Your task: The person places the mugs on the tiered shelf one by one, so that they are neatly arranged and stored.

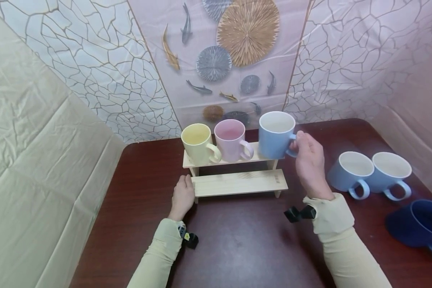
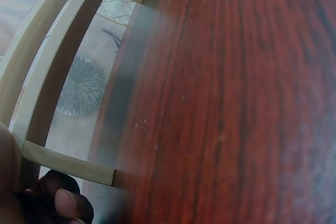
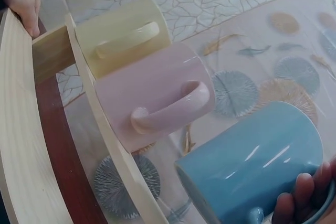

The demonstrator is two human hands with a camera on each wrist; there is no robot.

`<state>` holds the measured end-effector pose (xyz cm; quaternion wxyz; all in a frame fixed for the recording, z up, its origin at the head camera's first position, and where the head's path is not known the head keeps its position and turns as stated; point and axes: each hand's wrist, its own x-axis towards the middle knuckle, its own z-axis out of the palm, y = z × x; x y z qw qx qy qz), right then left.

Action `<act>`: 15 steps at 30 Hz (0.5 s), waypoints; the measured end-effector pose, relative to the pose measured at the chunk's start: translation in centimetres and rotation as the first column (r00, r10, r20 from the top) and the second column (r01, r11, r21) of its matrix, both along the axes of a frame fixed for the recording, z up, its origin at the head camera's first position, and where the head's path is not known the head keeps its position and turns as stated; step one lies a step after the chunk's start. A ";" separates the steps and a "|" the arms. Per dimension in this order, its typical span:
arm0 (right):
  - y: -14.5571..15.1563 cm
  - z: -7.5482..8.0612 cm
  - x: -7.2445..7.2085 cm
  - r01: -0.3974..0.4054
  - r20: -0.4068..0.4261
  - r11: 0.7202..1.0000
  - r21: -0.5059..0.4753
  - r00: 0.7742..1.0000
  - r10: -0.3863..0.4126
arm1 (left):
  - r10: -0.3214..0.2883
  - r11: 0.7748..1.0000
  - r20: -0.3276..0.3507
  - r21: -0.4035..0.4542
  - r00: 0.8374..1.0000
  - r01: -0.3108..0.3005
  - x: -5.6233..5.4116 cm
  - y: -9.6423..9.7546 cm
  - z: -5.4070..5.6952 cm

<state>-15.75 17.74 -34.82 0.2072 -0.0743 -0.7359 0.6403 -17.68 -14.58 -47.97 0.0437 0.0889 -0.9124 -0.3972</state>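
By its handle, my right hand (image 1: 309, 164) grips a light blue mug (image 1: 275, 136) at the right end of the upper tier of a two-step wooden rack (image 1: 237, 184). In the right wrist view the blue mug (image 3: 257, 166) is tilted, its base a little apart from the board. Left of it, a pink mug (image 1: 230, 142) and a yellow mug (image 1: 197, 146) stand upright on the same tier, handles toward the right front. My left hand (image 1: 183, 196) holds the left end of the lower tier; its fingers (image 2: 68, 203) curl under the board beside the rack's leg.
Two more light blue mugs (image 1: 351, 172) stand close together on the dark red table (image 1: 234, 248) at the right. Nearer the front right is a dark blue mug (image 1: 403, 226). A patterned cloth (image 1: 216, 92) hangs behind the rack.
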 end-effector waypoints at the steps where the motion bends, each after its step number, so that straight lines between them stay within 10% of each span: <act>1: -0.1 -0.1 -0.1 -0.002 0.006 1.000 0.005 1.000 0.002 | -0.001 1.000 0.002 0.000 1.000 0.001 0.0 0.0 0.0; 15: -0.7 -1.1 -0.9 -0.020 0.045 0.999 0.032 0.999 0.018 | -0.003 1.000 0.013 0.009 1.000 0.003 0.0 -0.1 0.1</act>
